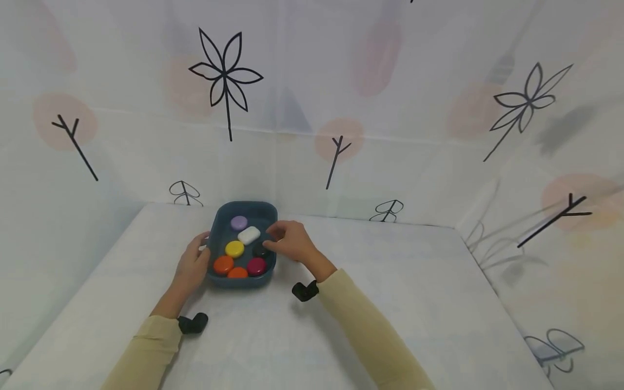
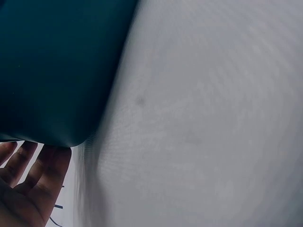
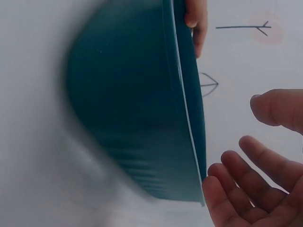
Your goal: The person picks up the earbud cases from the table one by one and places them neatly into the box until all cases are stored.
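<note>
A dark teal plastic tray (image 1: 246, 282) stands on the white surface and holds several rounded pieces. My left hand (image 1: 192, 264) touches its left side, and in the left wrist view the fingers (image 2: 51, 177) lie against the outer wall. Over the right rim is my right hand (image 1: 291, 241), thumb and fingers apart with nothing between them. Just under its fingertips lies a black piece (image 1: 260, 250), partly hidden. Also in the tray are a lilac piece (image 1: 239, 222), a white one (image 1: 249, 235), a yellow one (image 1: 234, 249), a crimson one (image 1: 256, 266) and orange ones (image 1: 223, 265).
The white-covered table (image 1: 390, 303) extends to the right and in front of the tray. Behind it rises a pale cloth backdrop (image 1: 287, 81) with line-drawn plants. A black strap device sits on the left wrist (image 1: 193, 323) and on the right wrist (image 1: 305, 291).
</note>
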The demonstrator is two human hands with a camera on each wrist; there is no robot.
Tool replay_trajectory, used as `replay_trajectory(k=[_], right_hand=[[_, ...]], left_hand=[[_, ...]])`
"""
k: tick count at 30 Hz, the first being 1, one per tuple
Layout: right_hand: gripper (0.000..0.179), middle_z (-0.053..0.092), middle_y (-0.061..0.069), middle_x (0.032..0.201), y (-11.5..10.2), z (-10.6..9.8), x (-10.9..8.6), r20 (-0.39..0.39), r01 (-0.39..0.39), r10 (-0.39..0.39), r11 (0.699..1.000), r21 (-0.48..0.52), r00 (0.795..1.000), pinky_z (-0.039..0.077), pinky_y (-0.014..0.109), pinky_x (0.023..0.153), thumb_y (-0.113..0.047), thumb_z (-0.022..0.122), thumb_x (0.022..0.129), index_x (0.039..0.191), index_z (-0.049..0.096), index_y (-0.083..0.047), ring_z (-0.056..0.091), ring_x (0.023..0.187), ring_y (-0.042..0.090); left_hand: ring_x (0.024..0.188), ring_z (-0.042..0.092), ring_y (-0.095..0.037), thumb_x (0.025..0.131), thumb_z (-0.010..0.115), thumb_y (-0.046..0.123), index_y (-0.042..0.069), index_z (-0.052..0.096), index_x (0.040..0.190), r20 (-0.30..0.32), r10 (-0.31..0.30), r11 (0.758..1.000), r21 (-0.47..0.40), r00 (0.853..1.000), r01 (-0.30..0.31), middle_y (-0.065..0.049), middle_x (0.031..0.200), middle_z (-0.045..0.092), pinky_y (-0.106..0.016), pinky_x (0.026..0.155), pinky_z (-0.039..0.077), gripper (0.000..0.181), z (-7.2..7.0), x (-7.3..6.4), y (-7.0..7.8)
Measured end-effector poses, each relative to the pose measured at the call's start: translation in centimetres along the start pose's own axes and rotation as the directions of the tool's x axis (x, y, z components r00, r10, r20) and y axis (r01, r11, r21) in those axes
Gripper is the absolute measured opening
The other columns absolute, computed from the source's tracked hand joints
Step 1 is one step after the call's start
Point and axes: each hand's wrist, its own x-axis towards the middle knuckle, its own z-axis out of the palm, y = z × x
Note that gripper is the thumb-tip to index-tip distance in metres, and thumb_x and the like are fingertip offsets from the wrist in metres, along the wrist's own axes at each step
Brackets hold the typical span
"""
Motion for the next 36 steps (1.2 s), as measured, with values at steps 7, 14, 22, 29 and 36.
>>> replay_trajectory(k=[7, 14, 22, 29, 36], right_hand=[[0.030, 0.063, 0.003, 0.100, -1.3, 0.9, 0.0, 0.052, 0.052, -0.053, 0.999, 0.010, 0.997, 0.048, 0.020, 0.071, -0.031, 0.065, 0.074, 0.100, 0.062, -0.017, 0.056, 0.084, 0.008], [0.031, 0.064, 0.003, 0.098, -2.4, 2.4, 0.0, 0.141, 0.087, -0.086, 0.996, 0.003, 0.986, 0.048, 0.017, 0.067, -0.029, 0.065, 0.074, 0.102, 0.063, -0.016, 0.055, 0.078, 0.005], [0.036, 0.063, -0.004, 0.100, -2.6, 4.7, 0.5, 0.209, 0.114, -0.091, 0.989, -0.099, 0.974, 0.047, 0.016, 0.072, -0.033, 0.067, 0.072, 0.104, 0.062, -0.017, 0.054, 0.085, 0.004], [0.035, 0.063, -0.010, 0.094, -3.0, 6.0, 1.1, 0.263, 0.130, -0.079, 0.974, -0.183, 0.962, 0.047, 0.015, 0.072, -0.032, 0.069, 0.071, 0.102, 0.063, -0.018, 0.053, 0.081, 0.002], [0.036, 0.062, -0.011, 0.085, -3.5, 6.1, 1.4, 0.322, 0.152, -0.068, 0.958, -0.244, 0.944, 0.046, 0.014, 0.066, -0.034, 0.071, 0.069, 0.099, 0.064, -0.015, 0.052, 0.075, 0.003]], left_hand=[[0.113, 0.041, -0.033, 0.091, 0.023, 0.025, 0.015, 0.020, 0.139, -0.003, 0.012, 1.000, -0.012, 1.000, -0.012, -0.014, 0.137, 0.032, -0.051, 0.092, 0.037, 0.049, -0.1, 0.0, 0.1], [0.112, 0.043, -0.033, 0.091, 0.023, 0.025, 0.014, 0.021, 0.139, -0.002, 0.017, 1.000, -0.012, 1.000, -0.017, -0.015, 0.137, 0.033, -0.050, 0.091, 0.038, 0.049, -0.1, -0.1, 0.2], [0.113, 0.042, -0.035, 0.091, 0.024, 0.024, 0.013, 0.022, 0.138, -0.002, 0.026, 1.000, -0.014, 1.000, -0.026, -0.015, 0.137, 0.032, -0.052, 0.093, 0.036, 0.049, -0.1, -0.4, 0.2], [0.112, 0.043, -0.034, 0.091, 0.024, 0.023, 0.013, 0.022, 0.138, -0.008, 0.041, 0.999, -0.020, 0.999, -0.041, -0.015, 0.137, 0.033, -0.052, 0.092, 0.036, 0.049, -0.2, -0.3, 0.2], [0.112, 0.043, -0.034, 0.091, 0.025, 0.023, 0.013, 0.022, 0.138, -0.009, 0.041, 0.999, -0.023, 0.999, -0.041, -0.015, 0.137, 0.033, -0.051, 0.092, 0.036, 0.049, -0.2, -0.2, 0.1]])
